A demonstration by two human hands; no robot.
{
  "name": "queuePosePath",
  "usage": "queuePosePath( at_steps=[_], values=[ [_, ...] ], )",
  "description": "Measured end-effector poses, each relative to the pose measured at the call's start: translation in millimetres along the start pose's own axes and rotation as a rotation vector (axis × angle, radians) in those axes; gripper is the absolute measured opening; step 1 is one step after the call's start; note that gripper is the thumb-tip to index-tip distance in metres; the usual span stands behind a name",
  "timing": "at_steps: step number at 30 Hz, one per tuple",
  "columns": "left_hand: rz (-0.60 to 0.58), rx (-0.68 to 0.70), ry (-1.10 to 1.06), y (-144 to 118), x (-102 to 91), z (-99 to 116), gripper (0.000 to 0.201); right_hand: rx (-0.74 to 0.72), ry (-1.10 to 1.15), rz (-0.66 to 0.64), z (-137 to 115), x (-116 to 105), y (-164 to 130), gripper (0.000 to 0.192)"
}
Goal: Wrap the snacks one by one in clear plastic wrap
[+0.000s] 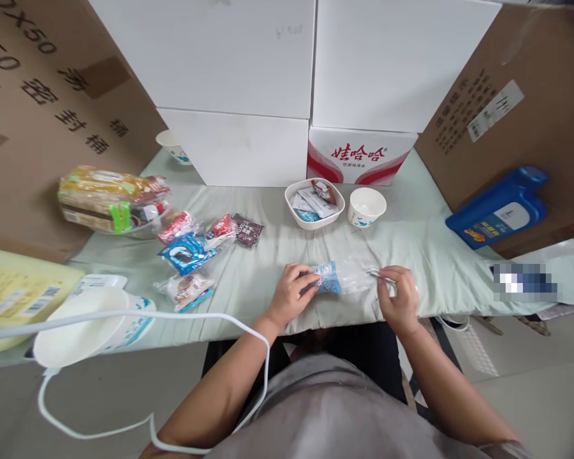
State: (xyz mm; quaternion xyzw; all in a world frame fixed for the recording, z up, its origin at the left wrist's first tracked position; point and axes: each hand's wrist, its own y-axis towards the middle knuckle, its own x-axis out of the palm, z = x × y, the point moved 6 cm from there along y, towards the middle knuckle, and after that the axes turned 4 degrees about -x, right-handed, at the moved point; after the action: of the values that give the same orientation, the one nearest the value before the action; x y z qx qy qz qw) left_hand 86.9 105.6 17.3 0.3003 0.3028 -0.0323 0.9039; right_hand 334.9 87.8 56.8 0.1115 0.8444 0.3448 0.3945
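My left hand (pixel 294 292) rests near the table's front edge, its fingers closed on the end of a small blue snack packet (pixel 330 278). Right of the packet lies a crumpled clear plastic wrapper (pixel 356 275); whether the two are joined, I cannot tell. My right hand (pixel 399 298) is closed round a slim silver metal tool (pixel 375 273), whose tip points left at the wrapper's edge. The rest of the tool is hidden by the fingers. Behind the hands stand a white square bowl (pixel 293 217) of small sachets and a white paper cup (pixel 367 209).
Several wrapped snacks (pixel 186 252) and a bulging clear bag (pixel 110 201) lie to the left. A large paper tub (pixel 76 325) and a white cable (pixel 172 313) are nearer me. White boxes (pixel 249 146) wall the back; a blue bottle (pixel 500 207) leans at right.
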Motion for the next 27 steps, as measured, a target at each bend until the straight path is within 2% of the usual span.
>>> queuePosePath(
  at_steps=[2,4,5,7,9,10,12,13,14,15,16,18,19,20,22,24,27],
  values=[
    [0.004,-0.034,-0.054,0.6,0.4,0.5,0.013,-0.158,0.085,-0.193,-28.5,21.8,-3.1,0.015],
    [0.043,-0.115,-0.138,-0.9,-2.0,-4.7,0.014,-0.196,0.136,-0.416,-42.8,50.6,-10.7,0.019],
    [0.093,-0.191,-0.185,-3.1,-5.7,-11.6,0.015,-0.178,0.129,-0.486,-43.9,62.8,-15.0,0.021],
    [0.278,-0.406,-0.274,-13.3,-20.5,-33.9,0.014,-0.120,0.088,-0.523,-38.3,78.1,-21.9,0.024],
    [0.538,-0.605,-0.349,-31.5,-42.9,-57.1,0.011,-0.091,0.082,-0.508,-30.7,83.1,-26.8,0.024],
    [0.662,-0.657,-0.368,-40.9,-55.2,-64.2,0.009,-0.085,0.100,-0.505,-27.6,83.2,-28.1,0.023],
    [0.841,-0.636,-0.318,-54.2,-79.4,-63.5,0.009,-0.056,0.144,-0.494,-22.5,80.1,-27.1,0.024],
    [0.867,-0.576,-0.251,-56.1,-88.7,-55.4,0.008,-0.026,0.159,-0.495,-19.9,78.6,-24.8,0.026],
    [0.839,-0.496,-0.166,-54.4,-94.2,-43.1,0.007,0.017,0.163,-0.498,-17.2,77.7,-21.6,0.030],
    [0.752,-0.397,-0.086,-49.0,-94.3,-28.0,0.004,0.069,0.157,-0.504,-14.1,77.8,-17.8,0.036],
    [0.605,-0.284,-0.027,-41.0,-87.9,-11.8,0.003,0.122,0.142,-0.510,-11.0,78.7,-13.7,0.043],
    [0.249,-0.063,0.048,-26.0,-61.0,17.7,0.013,0.213,0.109,-0.513,-4.7,82.1,-5.9,0.058],
    [0.103,0.002,0.095,-21.1,-46.0,26.2,0.017,0.242,0.097,-0.507,-1.9,84.0,-2.8,0.063],
    [0.011,0.019,0.156,-17.0,-33.6,28.6,0.021,0.258,0.093,-0.498,0.5,85.7,-0.3,0.066],
    [-0.053,-0.069,0.297,-9.5,-18.9,17.7,0.030,0.262,0.099,-0.494,4.1,88.3,1.8,0.064],
    [-0.050,-0.188,0.401,-4.8,-15.5,0.3,0.038,0.260,0.104,-0.525,6.4,89.2,0.5,0.053],
    [-0.064,-0.179,0.440,-4.4,-20.6,-7.9,0.025,0.279,0.095,-0.581,6.3,83.5,-1.3,0.037]
  ],
)
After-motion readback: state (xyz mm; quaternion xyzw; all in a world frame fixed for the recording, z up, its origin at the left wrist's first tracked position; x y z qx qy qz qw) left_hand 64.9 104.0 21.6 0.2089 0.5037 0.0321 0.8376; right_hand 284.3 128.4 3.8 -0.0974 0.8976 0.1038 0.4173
